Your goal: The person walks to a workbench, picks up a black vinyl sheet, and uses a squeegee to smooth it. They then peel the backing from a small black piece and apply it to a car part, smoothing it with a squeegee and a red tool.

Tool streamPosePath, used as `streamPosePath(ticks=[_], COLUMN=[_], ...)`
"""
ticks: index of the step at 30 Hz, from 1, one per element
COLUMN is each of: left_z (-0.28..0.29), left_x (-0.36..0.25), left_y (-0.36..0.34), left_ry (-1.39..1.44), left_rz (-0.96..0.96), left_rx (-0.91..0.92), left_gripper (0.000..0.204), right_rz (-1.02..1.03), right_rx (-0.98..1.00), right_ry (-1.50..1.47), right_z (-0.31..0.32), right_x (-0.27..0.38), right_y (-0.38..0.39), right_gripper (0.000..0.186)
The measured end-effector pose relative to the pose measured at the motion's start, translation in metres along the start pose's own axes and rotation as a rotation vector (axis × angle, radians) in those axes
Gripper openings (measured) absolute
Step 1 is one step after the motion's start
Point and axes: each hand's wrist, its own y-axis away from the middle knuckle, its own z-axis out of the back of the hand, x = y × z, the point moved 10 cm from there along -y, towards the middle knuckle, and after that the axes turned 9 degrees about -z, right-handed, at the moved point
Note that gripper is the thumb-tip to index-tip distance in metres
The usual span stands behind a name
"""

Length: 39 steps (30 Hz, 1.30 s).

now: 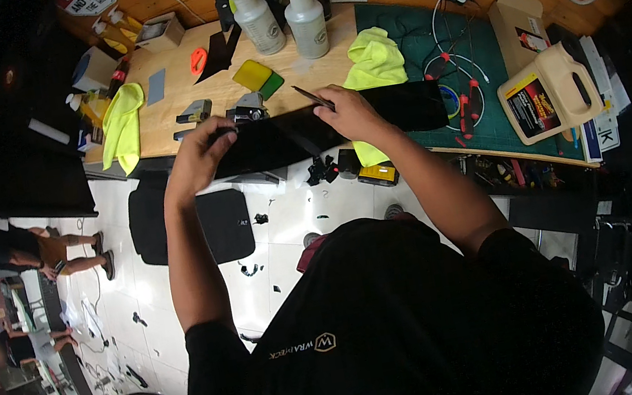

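A long glossy black strip [285, 134], like vinyl film or a flat trim piece, stretches across the bench's front edge. Its left end is gripped by my left hand [198, 160], with thumb and fingers closed. My right hand [355, 117] lies over the strip's middle, closed round a slim dark pen-like tool [308, 96] that points up and left. Whether this is a knife or a pen cannot be made out. Just beyond the left hand sit grey and black parts [246, 113]. A yellow-green cloth [375, 57] lies beyond the right hand.
On the wooden bench [213, 44] stand two spray bottles [307, 25], with a yellow-and-green block [257, 78] nearer me. The green mat [411, 42] carries red-handled tools [469, 105] and a beige jug [549, 94]. Black scraps and a dark mat [192, 225] lie on the floor. Other people [18, 249] are far left.
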Motion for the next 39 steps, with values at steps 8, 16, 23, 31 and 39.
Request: streamPosePath(ticks=[8, 16, 23, 31, 39], left_z=[-0.017, -0.14, -0.199, -0.204, -0.204], left_x=[-0.009, -0.062, 0.025, 0.028, 0.04], left_y=[0.031, -0.038, -0.103, -0.098, -0.08], left_ry=[-0.518, -0.362, -0.173, -0.345, -0.141], left_rz=[-0.092, -0.261, 0.003, 0.071, 0.108], left_rx=[-0.004, 0.007, 0.009, -0.179, -0.229], left_gripper=[0.028, 0.021, 0.029, 0.024, 0.025], right_rz=[0.078, 0.15, 0.015, -0.163, -0.057], right_rx=[0.072, 0.125, -0.293, 0.091, 0.026], right_ry=[0.229, 0.392, 0.206, -0.008, 0.038], right_z=[0.0, 0.053, 0.118, 0.038, 0.019], right_x=[0.024, 0.022, -0.036, -0.13, -0.109], right_y=[0.015, 0.038, 0.054, 0.066, 0.054], right_gripper=[0.014, 0.015, 0.036, 0.021, 0.022])
